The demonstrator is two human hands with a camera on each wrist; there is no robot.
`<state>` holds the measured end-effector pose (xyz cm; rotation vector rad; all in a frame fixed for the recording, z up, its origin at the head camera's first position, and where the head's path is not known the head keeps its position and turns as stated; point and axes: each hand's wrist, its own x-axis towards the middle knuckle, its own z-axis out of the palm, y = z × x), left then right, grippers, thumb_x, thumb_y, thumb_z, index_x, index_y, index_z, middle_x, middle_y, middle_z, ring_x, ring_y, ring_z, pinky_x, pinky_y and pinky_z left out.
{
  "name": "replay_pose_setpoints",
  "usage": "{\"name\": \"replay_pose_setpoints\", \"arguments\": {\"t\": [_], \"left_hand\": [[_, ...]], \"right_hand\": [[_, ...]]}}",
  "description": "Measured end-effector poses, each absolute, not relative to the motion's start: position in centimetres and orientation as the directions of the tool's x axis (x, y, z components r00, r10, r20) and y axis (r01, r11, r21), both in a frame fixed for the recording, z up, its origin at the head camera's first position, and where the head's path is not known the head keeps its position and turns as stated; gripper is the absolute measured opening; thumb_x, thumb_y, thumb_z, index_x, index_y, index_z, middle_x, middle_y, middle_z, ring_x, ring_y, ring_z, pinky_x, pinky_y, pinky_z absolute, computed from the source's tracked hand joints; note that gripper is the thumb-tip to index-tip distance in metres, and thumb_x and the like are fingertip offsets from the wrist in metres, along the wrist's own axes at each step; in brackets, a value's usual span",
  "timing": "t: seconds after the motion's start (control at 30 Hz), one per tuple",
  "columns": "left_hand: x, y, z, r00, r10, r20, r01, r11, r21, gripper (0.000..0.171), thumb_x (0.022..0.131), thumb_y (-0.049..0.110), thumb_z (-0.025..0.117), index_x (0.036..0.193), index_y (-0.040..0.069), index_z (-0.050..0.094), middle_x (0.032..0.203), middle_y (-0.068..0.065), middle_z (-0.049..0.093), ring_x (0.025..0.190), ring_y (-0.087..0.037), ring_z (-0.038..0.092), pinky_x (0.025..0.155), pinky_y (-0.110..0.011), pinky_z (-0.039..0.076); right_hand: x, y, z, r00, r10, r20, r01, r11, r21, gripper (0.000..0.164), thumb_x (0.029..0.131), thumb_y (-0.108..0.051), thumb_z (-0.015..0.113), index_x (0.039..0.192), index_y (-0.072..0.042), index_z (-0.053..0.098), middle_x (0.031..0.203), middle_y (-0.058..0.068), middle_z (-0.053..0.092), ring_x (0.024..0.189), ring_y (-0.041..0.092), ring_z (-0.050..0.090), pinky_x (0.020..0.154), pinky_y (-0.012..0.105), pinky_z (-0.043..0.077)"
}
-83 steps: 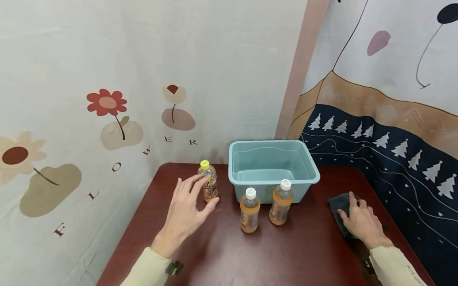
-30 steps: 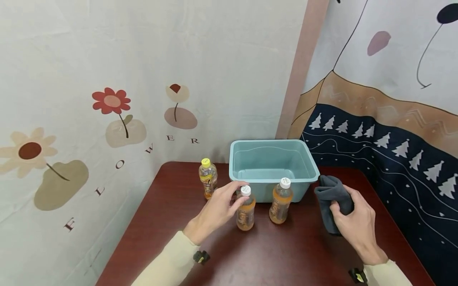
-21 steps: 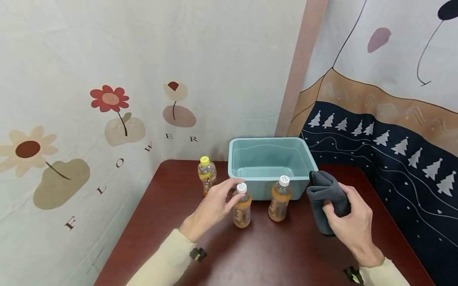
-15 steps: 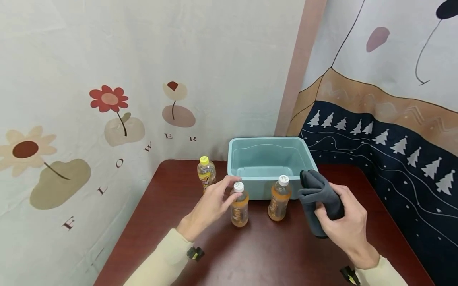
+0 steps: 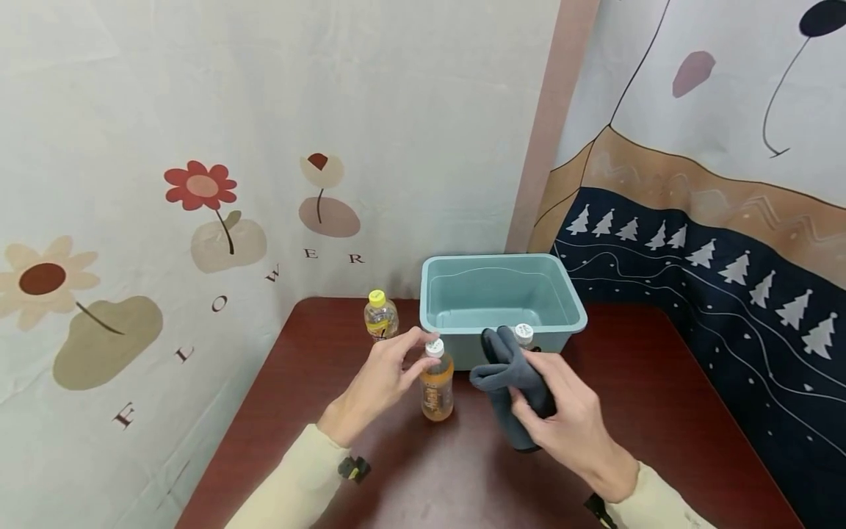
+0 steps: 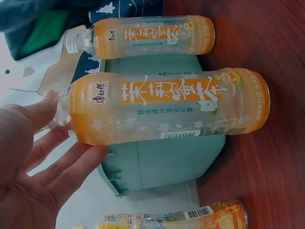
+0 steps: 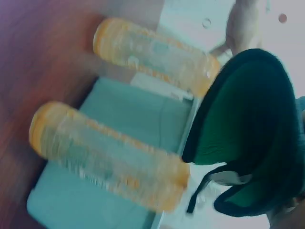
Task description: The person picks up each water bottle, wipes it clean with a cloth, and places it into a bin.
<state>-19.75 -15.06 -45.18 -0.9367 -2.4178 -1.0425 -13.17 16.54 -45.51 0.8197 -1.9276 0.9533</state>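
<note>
My left hand [image 5: 370, 382] pinches an orange-labelled tea bottle [image 5: 438, 393] near its white cap, thumb on one side and index finger on the other. The bottle is upright; its label with large characters shows fully in the left wrist view. A folded dark grey cloth [image 5: 512, 389] hangs in my right hand [image 5: 571, 415], gripped between thumb and fingers, just right of that bottle. Its dark green inner side [image 7: 252, 114] gapes in the right wrist view. The cloth mostly hides a second tea bottle [image 6: 155, 37] from the head view, leaving its white cap [image 5: 523, 335] showing.
Behind the bottles stands a light blue-green plastic bin [image 5: 463, 353] against the wall cloth. A yellow-capped bottle [image 5: 380, 317] stands left of the bin, partly behind my left hand. The dark red tabletop [image 5: 661, 411] extends to the right.
My left hand has gone from the yellow-capped bottle to the nearer tea bottle, which has shifted slightly left. My right hand has lifted the cloth off the table's right side and carried it left.
</note>
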Motion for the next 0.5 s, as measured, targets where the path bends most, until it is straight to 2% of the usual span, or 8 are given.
{"name": "replay_pose_setpoints", "arguments": {"t": [0.1, 0.2, 0.33, 0.5], "left_hand": [[-19.7, -15.2, -45.1, -0.728, 0.439, 0.527, 0.684, 0.512, 0.519, 0.032, 0.102, 0.018, 0.091, 0.13, 0.015, 0.075, 0.134, -0.002, 0.087, 0.097, -0.01, 0.078, 0.078, -0.028, 0.067], [-19.7, -15.4, -45.0, -0.734, 0.438, 0.52, 0.678, 0.522, 0.517, 0.033, 0.102, 0.019, 0.091, 0.131, 0.016, 0.077, 0.132, -0.001, 0.088, 0.091, -0.008, 0.073, 0.074, -0.026, 0.063], [-19.8, -15.6, -44.8, -0.731, 0.443, 0.519, 0.681, 0.526, 0.51, 0.032, 0.103, 0.018, 0.09, 0.132, 0.016, 0.077, 0.131, -0.002, 0.088, 0.093, -0.008, 0.077, 0.076, -0.028, 0.065], [-19.9, -15.4, -44.5, -0.725, 0.457, 0.514, 0.687, 0.518, 0.509, 0.03, 0.104, 0.018, 0.089, 0.131, 0.014, 0.077, 0.131, -0.004, 0.089, 0.098, -0.011, 0.081, 0.079, -0.03, 0.067]], "right_hand": [[-13.5, 15.1, -46.3, -0.52, -0.248, 0.818, -0.774, 0.543, -0.327, 0.062, 0.097, -0.006, 0.088, 0.156, -0.001, 0.07, 0.133, 0.015, 0.079, 0.114, 0.025, 0.079, 0.112, 0.014, 0.055], [-13.8, 13.7, -47.0, -0.584, -0.3, 0.754, -0.731, 0.6, -0.327, 0.079, 0.09, 0.002, 0.095, 0.162, -0.002, 0.065, 0.136, 0.013, 0.077, 0.116, 0.024, 0.08, 0.103, 0.025, 0.065], [-14.3, 12.1, -47.6, -0.646, -0.33, 0.688, -0.674, 0.67, -0.311, 0.082, 0.09, 0.001, 0.098, 0.164, 0.001, 0.062, 0.135, 0.014, 0.075, 0.114, 0.024, 0.08, 0.093, 0.039, 0.071], [-14.9, 11.1, -48.1, -0.699, -0.325, 0.637, -0.627, 0.707, -0.326, 0.08, 0.093, -0.001, 0.097, 0.164, 0.003, 0.061, 0.135, 0.016, 0.075, 0.116, 0.027, 0.081, 0.093, 0.041, 0.072]]}}
